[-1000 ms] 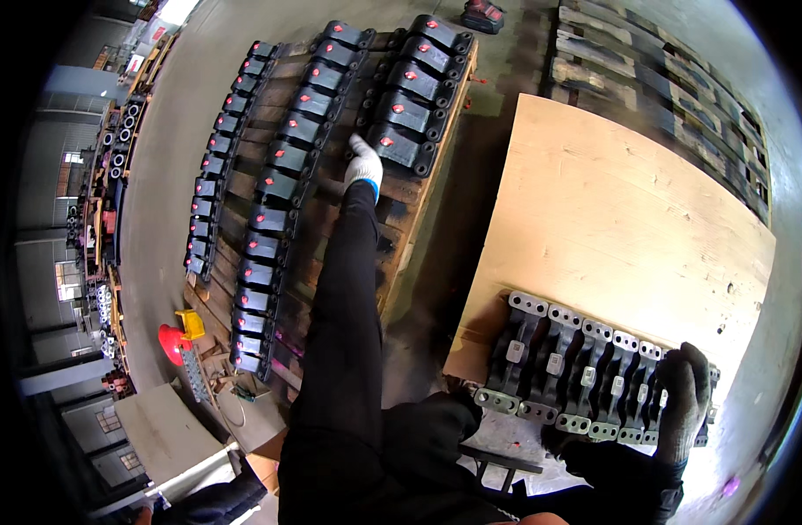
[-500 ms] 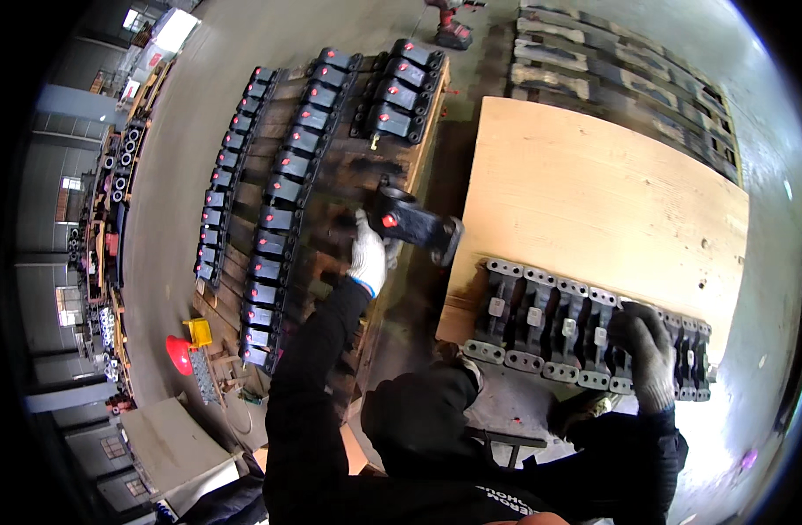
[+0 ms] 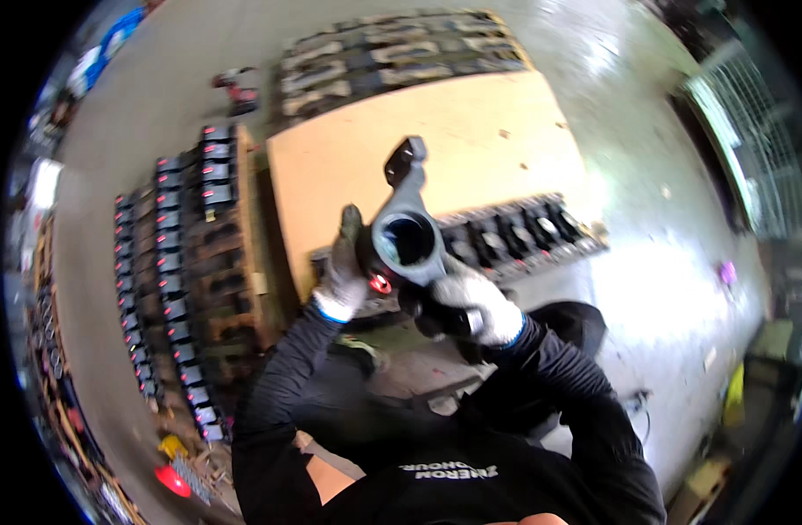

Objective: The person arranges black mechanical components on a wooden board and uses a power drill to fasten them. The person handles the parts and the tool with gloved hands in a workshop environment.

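Note:
A black metal bracket with a large round bore is raised in front of me, above the near part of a light wooden board. My left hand, in a whitish knit glove, is closed on its left side, next to a red plug. Gripping the lower right of the bracket is my gloved right hand. The bracket's narrow arm points away from me. Behind it, along the board's near edge, runs a row of dark castings, partly hidden by the bracket and my hands.
To the left, black brackets with red plugs stand in rows on a wooden pallet. A red and black cordless drill is on the floor beyond. More castings lie on a far pallet. A red helmet-like object sits lower left.
The bracket has come from the left pallet's edge, in my left hand alone, to over the board. My right hand has left the casting row and taken hold of it. My view has turned right.

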Tool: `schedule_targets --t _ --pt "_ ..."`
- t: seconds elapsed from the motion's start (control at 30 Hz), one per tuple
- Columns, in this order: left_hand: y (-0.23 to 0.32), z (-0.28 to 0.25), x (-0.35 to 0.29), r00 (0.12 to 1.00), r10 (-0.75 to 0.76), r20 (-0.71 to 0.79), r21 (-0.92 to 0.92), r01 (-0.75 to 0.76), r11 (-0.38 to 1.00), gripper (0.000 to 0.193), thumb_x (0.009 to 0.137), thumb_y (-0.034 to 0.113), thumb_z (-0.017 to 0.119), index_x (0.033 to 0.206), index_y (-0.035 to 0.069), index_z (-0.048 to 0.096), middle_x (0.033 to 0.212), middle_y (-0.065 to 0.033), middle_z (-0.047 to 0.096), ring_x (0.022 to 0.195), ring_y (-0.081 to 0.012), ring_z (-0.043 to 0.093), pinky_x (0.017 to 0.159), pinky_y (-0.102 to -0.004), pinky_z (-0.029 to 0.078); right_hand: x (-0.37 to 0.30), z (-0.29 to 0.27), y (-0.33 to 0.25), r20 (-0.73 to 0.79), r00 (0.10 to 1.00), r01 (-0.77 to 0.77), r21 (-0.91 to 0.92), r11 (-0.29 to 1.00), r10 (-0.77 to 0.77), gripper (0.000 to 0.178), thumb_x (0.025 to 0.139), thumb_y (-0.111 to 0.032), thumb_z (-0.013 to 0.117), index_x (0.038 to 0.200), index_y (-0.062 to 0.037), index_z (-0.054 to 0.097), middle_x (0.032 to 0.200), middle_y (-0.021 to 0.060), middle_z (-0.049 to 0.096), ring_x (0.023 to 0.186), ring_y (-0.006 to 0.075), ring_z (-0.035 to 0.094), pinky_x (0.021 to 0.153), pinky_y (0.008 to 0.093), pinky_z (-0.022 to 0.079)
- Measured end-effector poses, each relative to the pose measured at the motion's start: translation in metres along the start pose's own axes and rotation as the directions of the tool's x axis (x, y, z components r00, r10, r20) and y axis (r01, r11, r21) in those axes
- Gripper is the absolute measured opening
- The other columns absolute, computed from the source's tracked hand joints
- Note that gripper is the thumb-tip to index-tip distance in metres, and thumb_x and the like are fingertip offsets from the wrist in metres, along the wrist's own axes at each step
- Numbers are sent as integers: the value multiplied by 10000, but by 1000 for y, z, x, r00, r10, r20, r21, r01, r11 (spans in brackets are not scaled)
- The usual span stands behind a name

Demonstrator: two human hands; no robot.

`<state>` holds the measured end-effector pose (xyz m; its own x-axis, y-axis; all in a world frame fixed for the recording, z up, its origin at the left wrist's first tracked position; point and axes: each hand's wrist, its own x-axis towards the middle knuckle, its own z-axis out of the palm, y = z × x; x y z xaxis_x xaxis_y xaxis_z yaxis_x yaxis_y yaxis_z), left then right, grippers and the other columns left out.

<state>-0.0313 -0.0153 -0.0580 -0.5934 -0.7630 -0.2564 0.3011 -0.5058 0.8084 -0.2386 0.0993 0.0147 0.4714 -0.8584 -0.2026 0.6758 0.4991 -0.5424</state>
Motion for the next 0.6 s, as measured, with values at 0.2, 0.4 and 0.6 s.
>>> schedule_targets --t 0.2,0.4,0.6 --pt "9 65 -7 909 309 -279 184 -266 946 543 1072 499 407 1280 37 600 1216 -122 650 1101 -215 590 980 -395 456 -75 -52 -69 -462 811 -10 -624 782 -359 735 868 -243 726 1489 -34 392 922 70 662 653 128 601 549 266 493" --pt "-17 49 -25 855 276 -438 142 -238 961 501 1057 473 468 1257 36 611 1133 -109 669 976 -185 618 906 -358 491 -159 -205 -144 -629 557 -638 -742 206 -542 934 730 -354 788 1479 50 403 845 145 710 673 168 684 628 295 554" --pt "-17 36 -24 858 188 -478 82 -169 982 471 1048 450 503 1231 35 633 1091 -95 687 945 -178 617 893 -350 500 -188 -315 -185 -735 378 -874 -484 45 -564 848 694 -444 724 1362 32 503 883 216 728 834 330 730 768 391 573"
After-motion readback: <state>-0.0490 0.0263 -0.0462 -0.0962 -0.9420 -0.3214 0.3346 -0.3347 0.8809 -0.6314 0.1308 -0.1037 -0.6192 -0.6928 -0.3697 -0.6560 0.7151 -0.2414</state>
